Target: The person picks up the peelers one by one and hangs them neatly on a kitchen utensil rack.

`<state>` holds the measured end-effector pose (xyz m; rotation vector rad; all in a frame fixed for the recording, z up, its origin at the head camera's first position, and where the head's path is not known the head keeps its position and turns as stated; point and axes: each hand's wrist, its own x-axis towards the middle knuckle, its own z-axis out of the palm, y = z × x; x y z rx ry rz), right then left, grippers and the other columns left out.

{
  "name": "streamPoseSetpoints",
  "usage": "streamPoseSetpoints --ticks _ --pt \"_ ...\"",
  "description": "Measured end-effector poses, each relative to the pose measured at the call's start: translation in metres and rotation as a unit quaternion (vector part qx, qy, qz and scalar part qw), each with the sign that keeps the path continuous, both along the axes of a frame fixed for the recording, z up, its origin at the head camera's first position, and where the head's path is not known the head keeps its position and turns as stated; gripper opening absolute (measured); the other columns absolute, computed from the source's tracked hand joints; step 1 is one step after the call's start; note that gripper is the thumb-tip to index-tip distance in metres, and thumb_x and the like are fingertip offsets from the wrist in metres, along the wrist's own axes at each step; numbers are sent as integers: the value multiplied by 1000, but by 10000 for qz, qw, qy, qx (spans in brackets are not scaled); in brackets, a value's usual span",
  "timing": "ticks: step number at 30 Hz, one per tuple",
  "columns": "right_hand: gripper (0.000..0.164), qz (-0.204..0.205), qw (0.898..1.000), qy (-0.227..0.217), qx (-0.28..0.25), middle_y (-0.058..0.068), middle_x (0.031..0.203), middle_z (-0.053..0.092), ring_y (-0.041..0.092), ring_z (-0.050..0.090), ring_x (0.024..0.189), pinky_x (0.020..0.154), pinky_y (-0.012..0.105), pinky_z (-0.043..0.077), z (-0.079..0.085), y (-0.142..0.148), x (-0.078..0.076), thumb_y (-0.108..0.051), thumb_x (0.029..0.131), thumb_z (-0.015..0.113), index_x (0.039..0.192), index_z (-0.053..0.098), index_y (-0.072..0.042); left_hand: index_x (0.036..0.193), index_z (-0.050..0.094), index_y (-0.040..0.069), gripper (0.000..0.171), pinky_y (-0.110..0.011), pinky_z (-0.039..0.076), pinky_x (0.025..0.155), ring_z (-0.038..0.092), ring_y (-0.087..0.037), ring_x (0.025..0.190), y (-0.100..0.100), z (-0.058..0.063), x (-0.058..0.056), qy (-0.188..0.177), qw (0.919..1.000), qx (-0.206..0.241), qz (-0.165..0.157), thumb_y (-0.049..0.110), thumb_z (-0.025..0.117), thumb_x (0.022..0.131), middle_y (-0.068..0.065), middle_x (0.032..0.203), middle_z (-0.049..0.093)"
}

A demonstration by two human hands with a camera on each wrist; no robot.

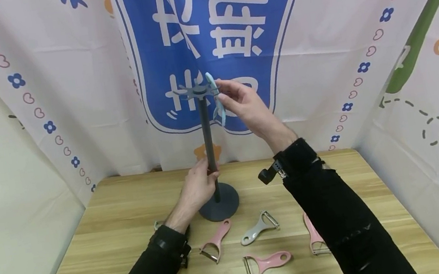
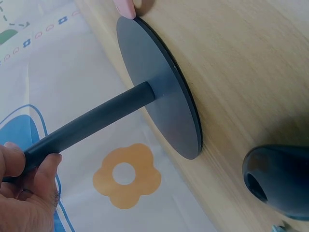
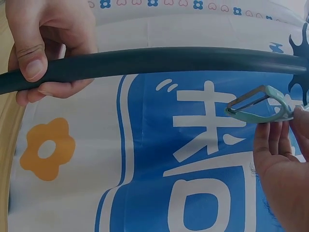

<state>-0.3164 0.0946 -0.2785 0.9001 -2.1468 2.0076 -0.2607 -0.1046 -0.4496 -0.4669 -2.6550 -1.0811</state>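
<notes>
My left hand (image 1: 197,185) grips the dark pole (image 1: 208,143) of an upright stand, low down near its round base (image 1: 219,210). At the pole's top is a ring of hooks (image 1: 199,91). My right hand (image 1: 251,108) pinches a light blue Y-shaped peeler (image 1: 211,80) between thumb and fingers, right beside the hooks. The peeler stands with its handle end up and its blade (image 3: 248,99) downward. In the head view it overlaps a hook on the right; I cannot tell whether the hook passes through its handle hole.
Lying on the wooden table (image 1: 128,207) are pink peelers (image 1: 218,241) and a grey peeler (image 1: 259,229). Another pink peeler (image 1: 314,234) is partly behind my right sleeve. A dark rounded handle (image 2: 280,179) lies near my left wrist. Printed cloth (image 1: 69,98) hangs behind the table.
</notes>
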Motion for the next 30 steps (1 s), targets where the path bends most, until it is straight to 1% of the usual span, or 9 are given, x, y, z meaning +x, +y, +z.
streamPoseSetpoints --ticks 3,5,11,17,20,25,30 --pt "47 78 10000 25 -20 23 138 55 35 56 126 109 37 47 -2 -1 -1 -19 106 58 150 51 -5 107 63 14 7 -36 59 68 66 -20 88 0 0 0 12 10000 -4 -11 11 65 101 -3 104 64" --pt "46 96 10000 17 -6 22 138 56 36 56 126 109 38 47 -2 -1 0 -18 106 58 149 52 -5 108 64 13 7 -36 59 68 65 -19 88 0 0 0 4 10000 1 -15 11 65 101 -3 104 63" --pt "42 130 9999 -11 32 15 132 59 27 59 121 108 40 48 -5 -3 2 -17 106 58 146 54 -5 106 63 14 7 -36 59 68 65 -20 88 0 0 0 16 10000 -12 -3 10 65 101 -4 103 63" --pt "43 273 9996 -43 -17 13 134 59 25 58 123 109 40 46 -9 -4 3 -16 106 58 147 52 -5 107 64 12 7 -36 59 69 65 -20 89 0 0 -1 14 10000 -20 -1 10 65 101 -4 103 63" --pt "42 318 9995 -15 -31 17 136 57 27 57 124 109 40 46 -11 -5 2 -16 106 57 147 52 -5 108 64 11 8 -36 59 69 65 -20 89 0 0 -1 12 10000 -19 -1 10 65 101 -4 103 63" --pt "41 463 9988 21 -129 22 139 55 38 53 130 110 42 45 -12 -8 1 -15 107 56 146 52 -3 108 64 12 7 -36 59 68 65 -19 88 0 0 0 39 10000 -36 -12 10 65 101 -4 102 63" --pt "41 599 9980 87 -157 18 138 57 34 53 130 107 41 45 -13 -9 1 -14 107 55 146 50 -2 106 63 14 7 -36 58 67 64 -19 87 0 0 0 92 9999 -68 -12 10 65 100 -3 100 62"
